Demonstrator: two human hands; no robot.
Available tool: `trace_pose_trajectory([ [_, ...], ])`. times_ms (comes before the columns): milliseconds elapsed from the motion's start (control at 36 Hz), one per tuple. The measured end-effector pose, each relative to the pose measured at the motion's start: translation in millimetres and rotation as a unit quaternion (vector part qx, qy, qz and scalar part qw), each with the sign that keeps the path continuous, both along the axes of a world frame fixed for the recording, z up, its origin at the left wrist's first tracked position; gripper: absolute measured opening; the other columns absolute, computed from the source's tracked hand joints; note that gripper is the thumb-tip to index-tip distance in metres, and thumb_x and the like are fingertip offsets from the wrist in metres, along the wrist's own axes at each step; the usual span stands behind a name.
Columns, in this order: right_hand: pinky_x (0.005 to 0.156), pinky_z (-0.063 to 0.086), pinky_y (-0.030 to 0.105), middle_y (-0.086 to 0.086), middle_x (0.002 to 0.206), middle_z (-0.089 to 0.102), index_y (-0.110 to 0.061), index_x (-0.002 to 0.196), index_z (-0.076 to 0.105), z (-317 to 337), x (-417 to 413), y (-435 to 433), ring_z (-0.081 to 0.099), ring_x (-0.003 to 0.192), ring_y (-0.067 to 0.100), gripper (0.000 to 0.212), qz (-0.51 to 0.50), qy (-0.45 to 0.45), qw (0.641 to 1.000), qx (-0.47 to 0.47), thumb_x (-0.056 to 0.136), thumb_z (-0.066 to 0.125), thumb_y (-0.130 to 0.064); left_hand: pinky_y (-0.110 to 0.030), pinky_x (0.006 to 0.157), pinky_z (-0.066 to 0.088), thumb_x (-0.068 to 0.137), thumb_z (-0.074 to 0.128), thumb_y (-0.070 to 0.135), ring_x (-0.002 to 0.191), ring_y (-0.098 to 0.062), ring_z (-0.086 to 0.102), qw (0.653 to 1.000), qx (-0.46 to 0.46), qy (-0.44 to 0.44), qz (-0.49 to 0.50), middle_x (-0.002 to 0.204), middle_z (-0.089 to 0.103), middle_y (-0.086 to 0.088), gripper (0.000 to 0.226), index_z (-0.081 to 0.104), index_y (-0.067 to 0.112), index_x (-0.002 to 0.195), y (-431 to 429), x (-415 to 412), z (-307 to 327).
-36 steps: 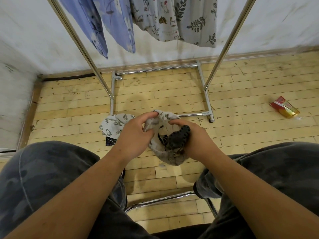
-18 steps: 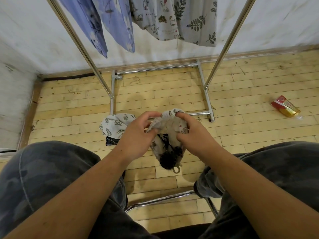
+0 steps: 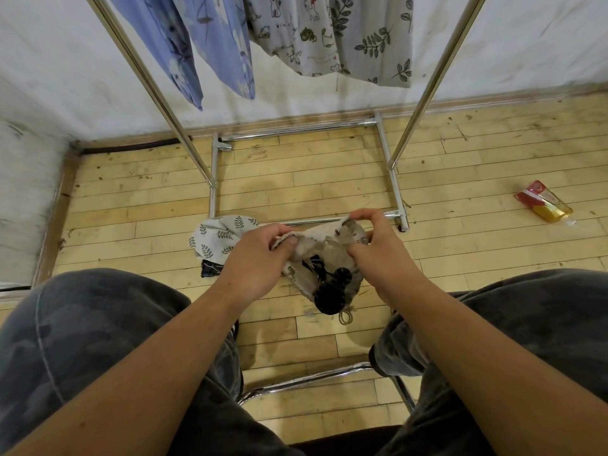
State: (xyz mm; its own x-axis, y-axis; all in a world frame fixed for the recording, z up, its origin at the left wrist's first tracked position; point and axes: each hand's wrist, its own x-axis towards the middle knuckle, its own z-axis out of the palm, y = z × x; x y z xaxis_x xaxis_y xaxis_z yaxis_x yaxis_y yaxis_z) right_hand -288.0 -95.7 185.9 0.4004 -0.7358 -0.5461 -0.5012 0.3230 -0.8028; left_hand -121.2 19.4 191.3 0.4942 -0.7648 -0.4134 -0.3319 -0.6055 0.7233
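Observation:
A small grey patterned cloth (image 3: 320, 255) with a dark knitted part (image 3: 332, 292) hangs between my hands above the floor. My left hand (image 3: 255, 261) pinches its upper left edge between thumb and fingers. My right hand (image 3: 378, 248) pinches the upper right edge. A small cord loop (image 3: 345, 317) dangles below the dark part. Both forearms reach out over my knees.
A metal clothes rack (image 3: 391, 172) stands ahead, with blue (image 3: 210, 44) and grey printed garments (image 3: 332, 37) hung on it. A leaf-print cloth (image 3: 218, 236) lies on the wooden floor by the rack's base. A red and yellow packet (image 3: 544, 201) lies at right. A chrome chair frame (image 3: 312, 380) sits between my legs.
My hands moved apart along the cloth's top edge, spreading it. The dark knitted part, held near my right hand a second ago, now hangs down below.

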Motion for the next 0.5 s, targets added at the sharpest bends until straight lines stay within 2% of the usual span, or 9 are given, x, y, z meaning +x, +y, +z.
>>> trace_pose_trajectory([
  [83,0.071,0.059,0.048,0.003,0.092,0.068,-0.036,0.121,0.055,3,3,2,0.064,0.074,0.026,0.04,0.015,0.004,1.0,0.013,0.099,0.055,-0.003,-0.018,0.062,0.046,0.097,0.067,0.042,0.069,0.002,0.067,1.0,0.001,0.011,-0.002,0.093,0.073,0.015,0.01,0.07,0.043,0.106,0,-2,2],
  [167,0.084,0.062,0.05,0.001,0.104,0.068,-0.033,0.122,0.058,6,5,3,0.071,0.086,0.023,0.032,0.031,-0.005,0.999,0.023,0.1,0.059,-0.009,-0.014,0.054,0.048,0.09,0.075,0.034,0.065,-0.005,0.066,0.999,-0.008,0.036,0.002,0.089,0.071,0.009,0.019,0.069,0.046,0.103,-1,-4,3],
  [250,0.085,0.062,0.054,0.006,0.11,0.069,-0.034,0.118,0.061,6,7,4,0.073,0.096,0.028,0.027,0.03,-0.02,0.999,0.04,0.1,0.06,-0.013,-0.012,0.051,0.045,0.088,0.077,0.025,0.06,-0.002,0.057,0.999,-0.019,0.04,-0.01,0.081,0.061,0.003,0.027,0.069,0.046,0.103,-2,-4,5],
  [333,0.085,0.058,0.064,0.021,0.109,0.071,-0.035,0.113,0.062,7,8,7,0.071,0.095,0.042,0.028,0.024,-0.023,0.999,0.037,0.099,0.058,-0.011,-0.013,0.049,0.041,0.087,0.079,0.029,0.053,0.0,0.049,0.999,-0.028,0.041,-0.011,0.075,0.051,0.002,0.023,0.071,0.045,0.102,-1,-5,6],
  [389,0.084,0.055,0.067,0.026,0.11,0.07,-0.035,0.11,0.063,8,8,7,0.069,0.085,0.041,0.03,0.025,-0.017,0.999,0.027,0.097,0.056,-0.009,-0.021,0.052,0.046,0.089,0.078,0.04,0.056,-0.006,0.055,0.998,-0.039,0.039,-0.004,0.074,0.058,0.0,0.012,0.073,0.043,0.1,-1,-6,7],
  [417,0.082,0.055,0.066,0.026,0.108,0.07,-0.035,0.108,0.063,9,8,7,0.068,0.082,0.039,0.03,0.024,-0.016,0.999,0.025,0.096,0.056,-0.009,-0.028,0.059,0.052,0.091,0.074,0.044,0.064,-0.011,0.064,0.998,-0.043,0.043,-0.002,0.078,0.067,0.001,0.008,0.074,0.042,0.099,-1,-6,7],
  [444,0.081,0.056,0.065,0.024,0.106,0.071,-0.035,0.106,0.063,9,7,7,0.07,0.083,0.038,0.028,0.021,-0.017,0.999,0.024,0.097,0.058,-0.01,-0.031,0.066,0.056,0.094,0.07,0.046,0.072,-0.014,0.07,0.998,-0.044,0.052,-0.002,0.082,0.073,0.004,0.009,0.075,0.04,0.098,-1,-6,8],
  [500,0.077,0.061,0.062,0.016,0.103,0.073,-0.034,0.104,0.063,7,6,7,0.075,0.089,0.039,0.019,0.019,-0.018,1.0,0.016,0.098,0.063,-0.016,-0.031,0.069,0.056,0.099,0.064,0.046,0.075,-0.014,0.074,0.996,-0.044,0.075,-0.002,0.085,0.076,0.01,0.016,0.076,0.037,0.097,-1,-7,11],
])
